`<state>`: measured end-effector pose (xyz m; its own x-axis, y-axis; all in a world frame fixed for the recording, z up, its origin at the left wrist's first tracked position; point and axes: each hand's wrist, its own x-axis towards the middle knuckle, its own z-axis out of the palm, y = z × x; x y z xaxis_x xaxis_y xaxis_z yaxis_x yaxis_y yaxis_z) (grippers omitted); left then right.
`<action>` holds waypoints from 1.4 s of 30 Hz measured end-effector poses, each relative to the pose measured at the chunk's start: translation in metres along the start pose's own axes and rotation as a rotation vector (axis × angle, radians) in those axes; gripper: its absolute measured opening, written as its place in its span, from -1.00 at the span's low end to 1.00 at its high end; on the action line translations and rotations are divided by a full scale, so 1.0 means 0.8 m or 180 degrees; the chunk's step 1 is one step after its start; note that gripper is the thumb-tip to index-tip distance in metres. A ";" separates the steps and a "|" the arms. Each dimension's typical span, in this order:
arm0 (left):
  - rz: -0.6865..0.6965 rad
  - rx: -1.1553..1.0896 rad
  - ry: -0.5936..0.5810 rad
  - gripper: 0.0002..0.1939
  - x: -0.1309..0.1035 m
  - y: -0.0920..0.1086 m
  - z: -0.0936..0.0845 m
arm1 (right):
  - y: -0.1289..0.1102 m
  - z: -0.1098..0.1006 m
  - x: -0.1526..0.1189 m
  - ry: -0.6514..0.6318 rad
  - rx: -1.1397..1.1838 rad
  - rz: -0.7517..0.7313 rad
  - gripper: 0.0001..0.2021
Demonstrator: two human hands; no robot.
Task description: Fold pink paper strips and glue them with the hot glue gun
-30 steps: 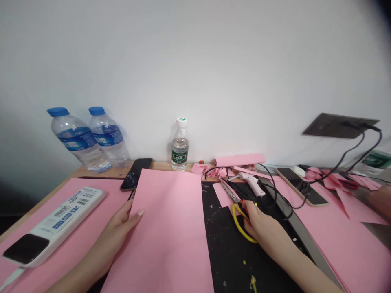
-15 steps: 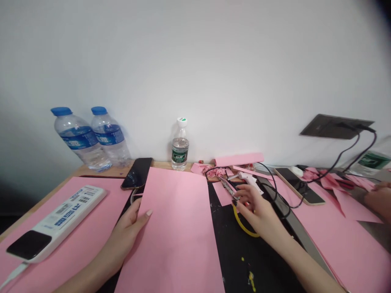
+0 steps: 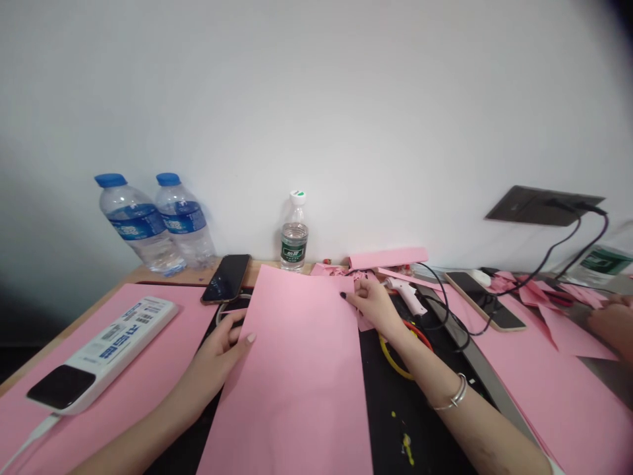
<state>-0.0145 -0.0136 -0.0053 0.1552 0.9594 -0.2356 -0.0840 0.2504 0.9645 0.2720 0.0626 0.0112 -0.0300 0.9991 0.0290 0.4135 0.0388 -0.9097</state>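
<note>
Left hand (image 3: 210, 363) and right hand (image 3: 378, 311) closely pinch opposite sides of a pink sheet (image 3: 301, 363) towards the bench's (image 3: 140, 274) back edge; sheet looks uncut, scissors (image 3: 395, 369) lie unheld.

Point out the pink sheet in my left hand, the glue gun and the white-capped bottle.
Pink sheet (image 3: 304, 369): head view, its middle.
Glue gun (image 3: 407, 295): head view, its body.
White-capped bottle (image 3: 293, 253): head view, green label.

Four bottles (image 3: 139, 227) (image 3: 186, 227) (image 3: 294, 244) (image 3: 601, 262), two of them blue-capped; two phones (image 3: 226, 278) (image 3: 483, 301); one white device (image 3: 111, 348); one glue gun (image 3: 406, 296); one wall socket (image 3: 529, 205).
</note>
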 end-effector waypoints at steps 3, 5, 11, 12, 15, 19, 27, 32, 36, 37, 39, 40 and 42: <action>0.0519 0.0625 0.0232 -0.34 0.012 -0.002 -0.010 | 0.002 -0.011 0.007 0.0076 -0.0394 -0.0141 -0.66; 0.0930 0.1238 0.0366 -0.42 0.014 -0.001 -0.013 | 0.002 -0.019 0.008 -0.0058 -0.0586 -0.0153 -0.66; 0.1284 0.2489 0.0280 -0.47 0.006 0.018 -0.007 | 0.000 -0.040 0.006 -0.1104 -0.0885 0.0135 -0.80; 0.1311 0.2572 0.0252 -0.47 0.006 0.020 -0.006 | 0.001 -0.042 0.005 -0.1282 -0.0912 0.0232 -0.83; 0.1407 0.2825 0.0096 -0.47 0.004 0.024 -0.006 | 0.003 -0.046 -0.002 -0.1679 -0.0955 0.0546 -0.78; 0.1532 0.3220 -0.0331 -0.49 0.000 0.016 -0.005 | 0.003 -0.045 -0.013 -0.1833 -0.0903 0.0814 -0.73; 0.1587 0.3391 -0.0443 -0.45 0.029 0.005 -0.004 | 0.010 -0.046 -0.027 -0.1431 -0.0608 0.0807 -0.69; 0.1826 0.3390 -0.0248 -0.49 0.064 0.018 -0.003 | 0.017 -0.050 -0.027 -0.1359 -0.0473 0.0683 -0.77; 0.1854 0.3364 -0.0374 -0.51 0.075 0.022 0.006 | 0.011 -0.048 -0.034 -0.1495 -0.0387 0.0570 -0.70; 0.1865 0.3358 -0.0393 -0.52 0.075 0.022 0.008 | 0.008 -0.047 -0.036 -0.1532 -0.0387 0.0545 -0.70; 0.1881 0.3348 -0.0399 -0.55 0.075 0.023 0.011 | 0.003 -0.047 -0.041 -0.1593 -0.0424 0.0505 -0.69; 0.1889 0.3343 -0.0399 -0.58 0.075 0.024 0.012 | 0.000 -0.047 -0.043 -0.1618 -0.0462 0.0488 -0.69; 0.1918 0.3330 -0.0425 -0.67 0.074 0.026 0.012 | -0.005 -0.047 -0.047 -0.1646 -0.0584 0.0450 -0.70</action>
<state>0.0021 0.0469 0.0018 0.4705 0.8496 0.2384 0.6479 -0.5161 0.5602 0.3061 0.0254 0.0292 -0.3855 0.8591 -0.3366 0.5960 -0.0467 -0.8016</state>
